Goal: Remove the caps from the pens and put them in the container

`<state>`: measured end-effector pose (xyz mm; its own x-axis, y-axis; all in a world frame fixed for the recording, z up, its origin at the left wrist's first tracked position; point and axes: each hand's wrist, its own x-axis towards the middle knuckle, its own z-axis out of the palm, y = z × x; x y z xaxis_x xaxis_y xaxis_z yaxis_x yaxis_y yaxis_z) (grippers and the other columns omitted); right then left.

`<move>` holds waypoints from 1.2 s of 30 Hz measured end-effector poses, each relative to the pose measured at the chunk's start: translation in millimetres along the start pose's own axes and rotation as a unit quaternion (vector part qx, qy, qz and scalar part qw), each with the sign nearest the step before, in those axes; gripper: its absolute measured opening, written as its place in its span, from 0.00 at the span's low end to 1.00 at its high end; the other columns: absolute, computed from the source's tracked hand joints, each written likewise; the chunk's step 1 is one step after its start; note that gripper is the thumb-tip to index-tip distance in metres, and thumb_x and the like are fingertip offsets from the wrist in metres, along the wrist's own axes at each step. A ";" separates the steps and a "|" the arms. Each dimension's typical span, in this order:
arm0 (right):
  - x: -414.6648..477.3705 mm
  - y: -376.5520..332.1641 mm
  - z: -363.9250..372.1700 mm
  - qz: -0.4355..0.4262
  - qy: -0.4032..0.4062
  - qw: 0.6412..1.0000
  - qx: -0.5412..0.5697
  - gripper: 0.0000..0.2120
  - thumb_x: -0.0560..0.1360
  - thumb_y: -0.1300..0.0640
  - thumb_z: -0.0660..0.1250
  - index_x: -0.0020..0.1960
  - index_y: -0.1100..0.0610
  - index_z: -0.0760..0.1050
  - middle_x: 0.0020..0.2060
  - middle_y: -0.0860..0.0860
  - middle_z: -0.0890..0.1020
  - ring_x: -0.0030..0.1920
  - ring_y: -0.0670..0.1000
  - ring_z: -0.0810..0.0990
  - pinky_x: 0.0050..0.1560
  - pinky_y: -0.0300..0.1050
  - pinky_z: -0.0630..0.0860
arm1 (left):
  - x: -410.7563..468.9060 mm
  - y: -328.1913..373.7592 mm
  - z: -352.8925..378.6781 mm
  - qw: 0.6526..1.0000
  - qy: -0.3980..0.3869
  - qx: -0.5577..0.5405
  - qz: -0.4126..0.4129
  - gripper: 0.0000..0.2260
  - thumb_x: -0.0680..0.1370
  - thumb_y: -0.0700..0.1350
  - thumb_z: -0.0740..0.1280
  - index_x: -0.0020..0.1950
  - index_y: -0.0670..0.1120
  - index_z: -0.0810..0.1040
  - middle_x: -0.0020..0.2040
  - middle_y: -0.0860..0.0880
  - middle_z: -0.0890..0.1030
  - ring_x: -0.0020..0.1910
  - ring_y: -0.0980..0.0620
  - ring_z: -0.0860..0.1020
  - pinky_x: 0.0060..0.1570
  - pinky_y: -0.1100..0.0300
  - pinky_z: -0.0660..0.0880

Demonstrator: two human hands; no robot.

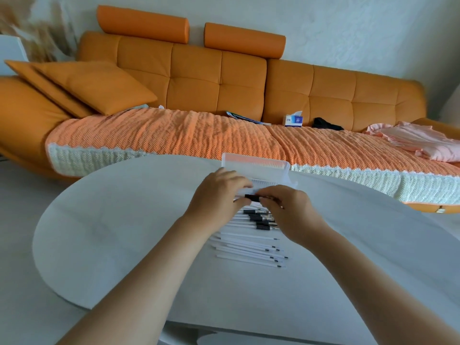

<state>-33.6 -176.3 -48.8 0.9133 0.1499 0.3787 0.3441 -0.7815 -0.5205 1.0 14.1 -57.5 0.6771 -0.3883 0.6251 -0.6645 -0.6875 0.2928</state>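
White pen [252,197], black grip section, held over table [124,220]. Left hand [219,192] fingers curled round barrel; right hand [288,207] fingers pinching other end. Pen heap [249,247] on table beneath hands. Translucent container [256,168] just beyond. Orange sofa [194,78] behind.

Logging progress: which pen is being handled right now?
The pen pinched between the left grip and right grip, held before the container; the other pens lie on the table.
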 end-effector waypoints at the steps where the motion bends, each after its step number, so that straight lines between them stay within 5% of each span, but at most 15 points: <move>1: 4.4 0.7 -2.1 0.007 0.020 1.000 -0.005 0.09 0.80 0.58 0.65 0.56 0.49 0.82 0.41 0.43 0.81 0.37 0.39 0.76 0.37 0.29 0.68 | 2.2 -3.0 1.2 0.999 0.021 0.029 0.005 0.19 0.72 0.48 0.75 0.61 0.48 0.79 0.57 0.51 0.79 0.57 0.48 0.74 0.54 0.53 0.73; 4: 24.0 6.1 -11.9 0.047 0.089 0.995 0.008 0.10 0.80 0.59 0.64 0.57 0.53 0.83 0.44 0.45 0.81 0.34 0.38 0.73 0.34 0.27 0.65 | 6.7 -11.0 2.8 0.994 0.086 0.049 -0.041 0.25 0.73 0.48 0.73 0.68 0.47 0.71 0.64 0.49 0.73 0.63 0.47 0.69 0.59 0.52 0.70; 7: 50.4 13.7 -18.6 0.077 0.111 0.991 -0.019 0.11 0.81 0.59 0.63 0.59 0.54 0.82 0.45 0.48 0.80 0.33 0.42 0.72 0.31 0.33 0.63 | 6.7 -20.6 7.9 0.993 0.069 0.034 -0.091 0.25 0.75 0.48 0.71 0.70 0.46 0.68 0.67 0.48 0.69 0.66 0.46 0.66 0.62 0.51 0.70; 12: 87.8 22.5 -8.8 0.104 0.018 0.989 -0.106 0.14 0.82 0.61 0.60 0.61 0.53 0.81 0.50 0.51 0.81 0.33 0.49 0.74 0.29 0.38 0.67 | 3.2 -28.9 21.9 0.988 -0.091 0.027 -0.120 0.27 0.79 0.52 0.64 0.77 0.50 0.60 0.77 0.50 0.58 0.75 0.50 0.53 0.69 0.50 0.64; 16: 100.7 26.1 1.0 0.155 -0.090 0.979 -0.094 0.16 0.82 0.63 0.57 0.56 0.53 0.83 0.46 0.55 0.83 0.29 0.49 0.71 0.24 0.37 0.64 | 3.7 -29.4 28.7 0.985 -0.122 0.056 -0.113 0.30 0.79 0.55 0.63 0.78 0.51 0.56 0.78 0.50 0.56 0.76 0.49 0.50 0.70 0.50 0.61; 19: 103.7 27.2 2.4 0.168 -0.130 0.973 -0.086 0.15 0.81 0.56 0.59 0.54 0.60 0.83 0.45 0.59 0.84 0.35 0.56 0.77 0.34 0.45 0.74 | 3.8 -30.0 28.2 0.984 -0.120 0.061 -0.114 0.30 0.80 0.55 0.62 0.78 0.51 0.55 0.78 0.50 0.55 0.76 0.49 0.50 0.71 0.50 0.61; 21: 102.6 25.5 2.7 0.167 -0.154 0.970 -0.091 0.22 0.80 0.47 0.60 0.52 0.67 0.79 0.39 0.59 0.79 0.37 0.57 0.76 0.39 0.47 0.73 | 2.7 -30.1 27.6 0.984 -0.123 0.070 -0.110 0.30 0.80 0.55 0.62 0.78 0.51 0.54 0.78 0.50 0.55 0.76 0.49 0.50 0.71 0.50 0.60; 23: 97.9 22.3 2.7 0.160 -0.189 0.963 -0.103 0.24 0.80 0.42 0.58 0.50 0.63 0.79 0.40 0.54 0.77 0.39 0.52 0.74 0.44 0.46 0.71 | 1.8 -30.4 27.2 0.983 -0.128 0.077 -0.108 0.30 0.80 0.56 0.61 0.79 0.51 0.53 0.78 0.50 0.54 0.77 0.48 0.49 0.72 0.49 0.59; 25: 93.8 22.7 2.4 0.140 -0.211 0.958 -0.130 0.23 0.80 0.38 0.58 0.57 0.55 0.80 0.49 0.49 0.80 0.49 0.52 0.78 0.54 0.47 0.74 | 1.5 -30.6 27.0 0.982 -0.131 0.081 -0.107 0.30 0.80 0.56 0.61 0.79 0.52 0.52 0.79 0.50 0.53 0.77 0.48 0.49 0.72 0.49 0.59; 27: 91.0 22.7 0.5 0.126 -0.222 0.952 -0.170 0.26 0.79 0.35 0.56 0.56 0.55 0.81 0.51 0.52 0.82 0.51 0.54 0.79 0.56 0.51 0.76 | 1.5 -29.8 27.2 0.982 -0.133 0.084 -0.107 0.31 0.80 0.56 0.61 0.79 0.51 0.52 0.79 0.50 0.53 0.77 0.48 0.48 0.71 0.49 0.59; 29: 90.9 23.6 -1.3 0.122 -0.226 0.947 -0.193 0.27 0.78 0.34 0.57 0.54 0.56 0.81 0.50 0.55 0.82 0.51 0.55 0.79 0.55 0.51 0.76 | 1.1 -28.6 27.6 0.981 -0.134 0.086 -0.110 0.31 0.80 0.56 0.60 0.79 0.51 0.51 0.79 0.50 0.53 0.77 0.48 0.48 0.71 0.49 0.59; 32: 90.3 20.5 -2.2 0.090 -0.199 0.965 -0.145 0.19 0.79 0.41 0.62 0.63 0.51 0.79 0.62 0.51 0.80 0.60 0.52 0.77 0.61 0.48 0.73 | 1.1 -26.9 27.8 0.981 -0.135 0.085 -0.114 0.31 0.80 0.56 0.61 0.79 0.52 0.52 0.79 0.50 0.52 0.77 0.48 0.48 0.72 0.49 0.58; 36: 94.2 20.3 0.4 0.082 -0.201 0.972 -0.093 0.16 0.80 0.47 0.64 0.60 0.55 0.81 0.61 0.52 0.81 0.56 0.50 0.77 0.57 0.44 0.72 | 2.1 -25.9 29.0 0.982 -0.125 0.081 -0.115 0.30 0.80 0.56 0.61 0.78 0.51 0.53 0.78 0.50 0.53 0.77 0.49 0.48 0.71 0.50 0.59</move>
<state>59.5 -177.8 -24.0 0.9767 0.2096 -0.0455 0.1760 -0.9047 -0.3880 28.8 13.3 -84.7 0.8737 -0.3359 0.3518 -0.4393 -0.8554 0.2743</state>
